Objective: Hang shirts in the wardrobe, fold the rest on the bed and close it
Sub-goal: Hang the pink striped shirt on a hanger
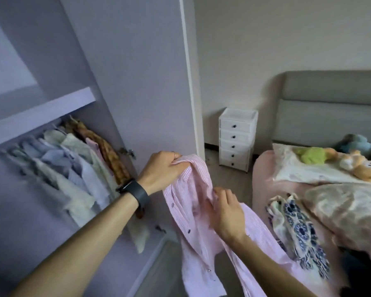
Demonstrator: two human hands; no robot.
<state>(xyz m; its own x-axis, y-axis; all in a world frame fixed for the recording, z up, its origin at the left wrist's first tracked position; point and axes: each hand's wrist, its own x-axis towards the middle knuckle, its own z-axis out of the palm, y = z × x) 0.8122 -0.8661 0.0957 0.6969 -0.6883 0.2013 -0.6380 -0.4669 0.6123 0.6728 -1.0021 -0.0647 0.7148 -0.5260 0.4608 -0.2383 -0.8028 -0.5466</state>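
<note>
"At far left, report wardrobe status."

"Open lilac-panelled wardrobe [41,112]: a row of pale hung shirts [73,168] sits under the shelf. The tall lilac door [137,61] stands open, so closing is not yet done."

"Hands and current item?"

"Left hand [161,170] grips the top of the pink striped button-up shirt [193,211]. Right hand [227,213] pinches its fabric lower down. The shirt hangs in the air between door and bed. No hanger is visible in it."

"Remaining work and clearance?"

"Judged roughly midway. This shirt needs hanging, and the blue-and-white patterned garment [300,228] lies unfolded on the pink-sheeted bed [266,179]. The floor gap between door edge and bed edge is narrow. The white plastic drawer unit [236,138] stands well back."
</note>
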